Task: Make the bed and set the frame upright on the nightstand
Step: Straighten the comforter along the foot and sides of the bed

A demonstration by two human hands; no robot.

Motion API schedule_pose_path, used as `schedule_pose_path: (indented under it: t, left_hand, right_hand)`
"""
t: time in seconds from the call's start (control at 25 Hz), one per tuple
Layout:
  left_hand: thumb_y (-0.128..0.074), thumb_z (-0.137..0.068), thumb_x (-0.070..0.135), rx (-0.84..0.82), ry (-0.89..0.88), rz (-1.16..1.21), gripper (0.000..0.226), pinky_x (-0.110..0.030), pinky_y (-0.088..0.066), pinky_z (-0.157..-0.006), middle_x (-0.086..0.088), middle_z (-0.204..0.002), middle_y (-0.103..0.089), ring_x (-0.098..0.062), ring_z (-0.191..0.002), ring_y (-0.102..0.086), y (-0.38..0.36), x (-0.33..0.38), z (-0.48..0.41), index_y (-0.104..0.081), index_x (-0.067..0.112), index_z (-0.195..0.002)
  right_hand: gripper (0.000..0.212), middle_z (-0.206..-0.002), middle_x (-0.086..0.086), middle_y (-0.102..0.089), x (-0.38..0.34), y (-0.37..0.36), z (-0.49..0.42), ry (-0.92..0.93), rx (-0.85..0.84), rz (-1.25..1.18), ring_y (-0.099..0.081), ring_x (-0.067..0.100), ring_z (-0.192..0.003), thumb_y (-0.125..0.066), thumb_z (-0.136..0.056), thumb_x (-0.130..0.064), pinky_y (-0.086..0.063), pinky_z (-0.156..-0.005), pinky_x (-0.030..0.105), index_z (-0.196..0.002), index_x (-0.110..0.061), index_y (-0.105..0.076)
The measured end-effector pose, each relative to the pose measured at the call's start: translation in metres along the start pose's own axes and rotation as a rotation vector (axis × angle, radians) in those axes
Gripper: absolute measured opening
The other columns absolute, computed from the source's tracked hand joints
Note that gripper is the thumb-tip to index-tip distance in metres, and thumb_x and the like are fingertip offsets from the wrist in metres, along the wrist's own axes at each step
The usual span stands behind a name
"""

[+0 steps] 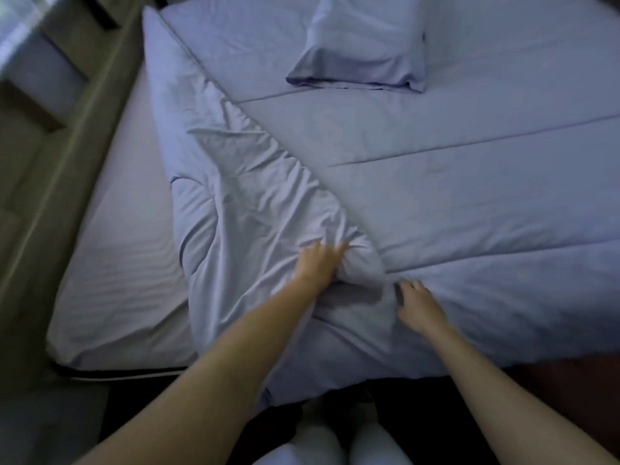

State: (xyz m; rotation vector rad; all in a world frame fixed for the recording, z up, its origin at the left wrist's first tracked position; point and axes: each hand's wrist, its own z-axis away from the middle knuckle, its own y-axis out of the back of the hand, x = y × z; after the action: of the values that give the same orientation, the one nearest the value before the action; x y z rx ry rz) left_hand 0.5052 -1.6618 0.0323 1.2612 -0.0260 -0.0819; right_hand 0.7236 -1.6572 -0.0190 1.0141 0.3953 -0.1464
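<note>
A pale blue duvet [436, 196] covers most of the bed, smooth on the right and bunched into a crumpled fold [255, 196] on the left. My left hand [318, 263] grips the bunched cloth at the lower end of that fold. Beside it, my right hand [419, 303] lies on the duvet with its fingertips curled into the cloth near a seam. One blue pillow [362, 41] lies at the head of the bed. The bare white fitted sheet [124, 229] shows on the left strip of the mattress. No frame or nightstand top is recognisable.
A grey-brown wall or headboard panel [67, 146] runs along the bed's left side, with dark shelf-like furniture [37, 78] beyond it. The duvet's near edge hangs over the mattress by my legs [335, 437]. Dark floor lies below.
</note>
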Motion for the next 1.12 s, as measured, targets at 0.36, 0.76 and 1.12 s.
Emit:
schedule_pose_path:
  t: [0.36, 0.76, 1.12]
  left_hand:
    - [-0.046, -0.088, 0.010, 0.426, 0.822, 0.100, 0.024, -0.043, -0.047, -0.064, -0.018, -0.103, -0.061, -0.041, -0.089, -0.060, 0.040, -0.200, 0.193, -0.054, 0.014, -0.111]
    - [-0.057, -0.091, 0.010, 0.633, 1.588, 0.443, 0.031, -0.055, -0.045, -0.088, -0.042, -0.110, -0.058, -0.055, -0.102, -0.058, -0.083, -0.322, 0.421, -0.061, -0.015, -0.109]
    - [-0.050, -0.092, 0.014, 0.240, 1.977, 1.339, 0.036, -0.042, -0.043, -0.095, -0.026, -0.142, -0.042, -0.039, -0.130, -0.045, -0.224, -0.396, 0.429, -0.051, -0.007, -0.121]
  right_hand:
    - [0.053, -0.144, 0.015, -0.037, -0.146, -0.012, -0.024, 0.404, -0.325, 0.265, -0.042, 0.034, -0.131, -0.046, -0.090, -0.020, -0.041, -0.106, 0.041, -0.142, -0.014, -0.036]
    - [0.050, -0.145, 0.013, -0.044, -0.268, -0.055, -0.034, 0.506, -0.415, 0.398, -0.047, 0.029, -0.128, -0.048, -0.093, -0.027, -0.041, -0.101, 0.032, -0.141, -0.015, -0.040]
    - [0.040, -0.135, 0.021, -0.047, -0.409, -0.147, -0.051, 0.423, -0.213, 0.180, -0.050, 0.035, -0.122, -0.052, -0.088, -0.013, -0.040, -0.102, 0.036, -0.127, -0.009, -0.056]
